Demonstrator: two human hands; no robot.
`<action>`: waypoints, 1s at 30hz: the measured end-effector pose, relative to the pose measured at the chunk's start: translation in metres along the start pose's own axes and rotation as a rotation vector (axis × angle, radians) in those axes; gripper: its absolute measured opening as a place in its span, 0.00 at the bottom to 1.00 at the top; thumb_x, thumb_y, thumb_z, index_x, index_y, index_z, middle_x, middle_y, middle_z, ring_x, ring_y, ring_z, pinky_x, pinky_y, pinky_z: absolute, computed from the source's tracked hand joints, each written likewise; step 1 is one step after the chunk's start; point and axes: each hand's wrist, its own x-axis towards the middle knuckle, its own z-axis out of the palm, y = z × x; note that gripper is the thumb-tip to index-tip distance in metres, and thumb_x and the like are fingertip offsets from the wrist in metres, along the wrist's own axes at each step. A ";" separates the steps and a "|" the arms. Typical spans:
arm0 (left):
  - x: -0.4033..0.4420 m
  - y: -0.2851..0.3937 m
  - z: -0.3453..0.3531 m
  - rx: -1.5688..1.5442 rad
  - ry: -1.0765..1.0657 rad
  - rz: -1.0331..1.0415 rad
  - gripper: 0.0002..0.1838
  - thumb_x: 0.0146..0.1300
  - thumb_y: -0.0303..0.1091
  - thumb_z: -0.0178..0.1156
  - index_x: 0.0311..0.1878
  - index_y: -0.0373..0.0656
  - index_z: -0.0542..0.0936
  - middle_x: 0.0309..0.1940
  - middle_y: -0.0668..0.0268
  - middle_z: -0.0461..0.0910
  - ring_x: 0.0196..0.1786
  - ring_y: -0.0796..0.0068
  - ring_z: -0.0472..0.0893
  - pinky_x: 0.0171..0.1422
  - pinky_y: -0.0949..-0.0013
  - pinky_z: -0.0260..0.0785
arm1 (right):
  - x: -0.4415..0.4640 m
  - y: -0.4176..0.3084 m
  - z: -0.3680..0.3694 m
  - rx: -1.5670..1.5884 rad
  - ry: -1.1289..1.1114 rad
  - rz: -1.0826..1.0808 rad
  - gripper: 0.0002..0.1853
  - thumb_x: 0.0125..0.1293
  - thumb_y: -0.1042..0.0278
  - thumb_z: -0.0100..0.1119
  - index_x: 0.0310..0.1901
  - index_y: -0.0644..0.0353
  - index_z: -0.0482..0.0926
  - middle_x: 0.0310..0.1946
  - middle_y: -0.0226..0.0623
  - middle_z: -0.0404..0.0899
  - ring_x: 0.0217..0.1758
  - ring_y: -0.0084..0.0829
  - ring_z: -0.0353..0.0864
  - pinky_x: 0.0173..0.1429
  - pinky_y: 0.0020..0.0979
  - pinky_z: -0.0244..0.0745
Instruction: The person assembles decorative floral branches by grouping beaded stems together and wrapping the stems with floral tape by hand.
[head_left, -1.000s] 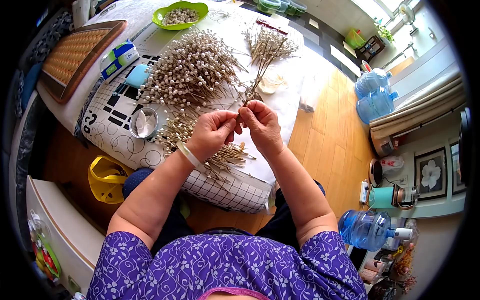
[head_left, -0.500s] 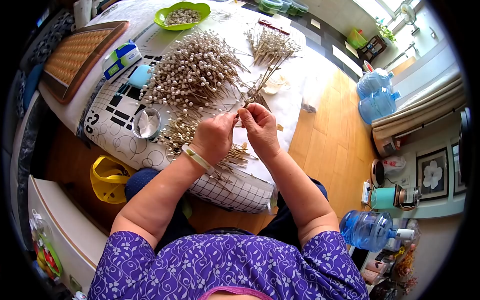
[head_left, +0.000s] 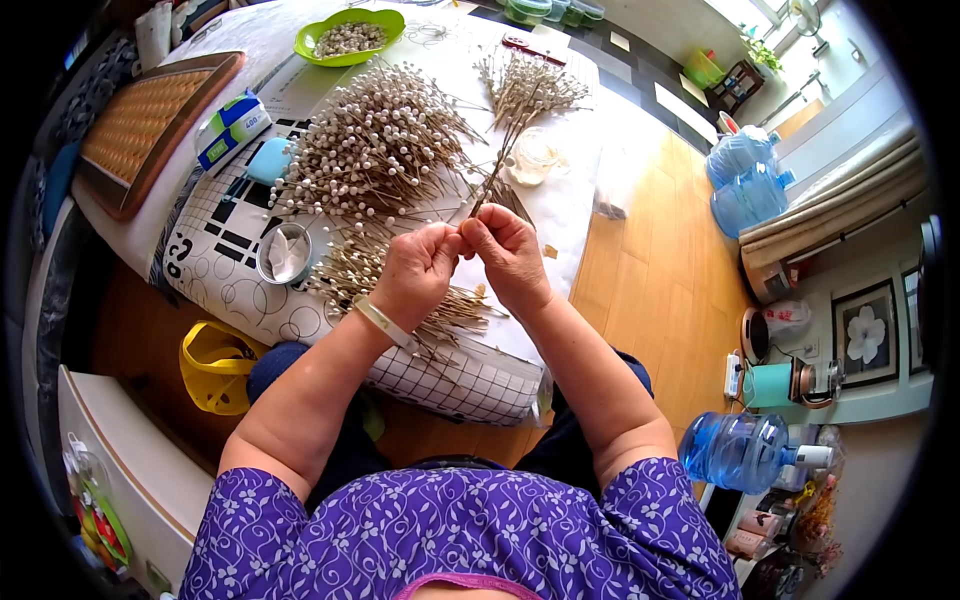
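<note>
My right hand (head_left: 507,258) pinches the lower end of a thin bunch of brown stems (head_left: 496,172) that points away from me over the table. Fingertips of my left hand (head_left: 418,268) are closed and meet the right ones at the stem ends. What sits between the left fingers is too small to make out. Beyond the left hand spreads a large heap of white-tipped stems (head_left: 375,140). A smaller pile of pale-budded stems (head_left: 400,290) lies beside and partly under my left wrist. Near the bunch stands a clear round container (head_left: 533,157).
Another bundle of white-tipped stems (head_left: 530,85) lies at the back. A green bowl (head_left: 308,50) holds small pale beads. On the left are a cup with white pieces (head_left: 284,252), a light blue box (head_left: 268,162) and a tissue pack (head_left: 233,132). A yellow bag (head_left: 212,370) sits below the table edge.
Both hands have shifted slightly left, along with a small shift of the whole view. The stem bunch has swung from leaning right to more upright, uncovering the clear container.
</note>
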 end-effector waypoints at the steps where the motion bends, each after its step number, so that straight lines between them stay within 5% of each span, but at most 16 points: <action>1: 0.000 0.001 -0.001 0.001 -0.001 0.001 0.10 0.64 0.28 0.47 0.27 0.37 0.74 0.16 0.76 0.67 0.20 0.90 0.62 0.22 0.83 0.54 | -0.001 -0.001 -0.001 0.006 -0.008 0.013 0.05 0.62 0.72 0.52 0.30 0.62 0.70 0.24 0.26 0.72 0.27 0.15 0.68 0.33 0.18 0.66; 7: -0.003 0.009 0.000 -0.338 -0.045 -0.250 0.10 0.64 0.28 0.47 0.29 0.36 0.74 0.17 0.77 0.67 0.20 0.91 0.62 0.21 0.84 0.54 | -0.002 -0.004 0.004 -0.002 0.048 -0.017 0.04 0.61 0.74 0.53 0.30 0.64 0.72 0.25 0.27 0.74 0.27 0.16 0.69 0.33 0.19 0.67; 18: -0.001 -0.002 -0.002 -0.202 -0.021 -0.204 0.11 0.66 0.32 0.46 0.29 0.39 0.73 0.14 0.76 0.66 0.14 0.90 0.61 0.15 0.84 0.53 | -0.003 -0.006 -0.007 -0.015 0.002 0.038 0.10 0.65 0.66 0.49 0.35 0.65 0.75 0.25 0.30 0.75 0.27 0.18 0.72 0.34 0.20 0.70; 25: -0.010 -0.006 0.002 -0.176 -0.059 -0.133 0.10 0.64 0.33 0.49 0.30 0.39 0.74 0.18 0.74 0.68 0.16 0.89 0.63 0.17 0.84 0.55 | -0.037 -0.057 -0.074 -0.259 0.244 -0.129 0.20 0.64 0.54 0.48 0.40 0.67 0.76 0.26 0.34 0.76 0.26 0.21 0.72 0.33 0.21 0.69; 28: -0.015 0.002 0.007 -0.235 -0.104 -0.271 0.10 0.65 0.34 0.48 0.31 0.39 0.74 0.16 0.74 0.66 0.14 0.89 0.61 0.15 0.85 0.55 | -0.070 -0.073 -0.119 -0.364 0.363 0.035 0.18 0.64 0.55 0.48 0.31 0.63 0.76 0.22 0.32 0.75 0.22 0.20 0.71 0.30 0.21 0.68; 30: -0.023 0.004 0.010 -0.240 -0.124 -0.290 0.12 0.66 0.35 0.47 0.31 0.38 0.73 0.15 0.74 0.65 0.13 0.89 0.61 0.15 0.85 0.56 | -0.091 -0.057 -0.160 -0.540 0.202 0.345 0.17 0.64 0.56 0.50 0.26 0.61 0.75 0.19 0.30 0.74 0.20 0.19 0.71 0.27 0.21 0.68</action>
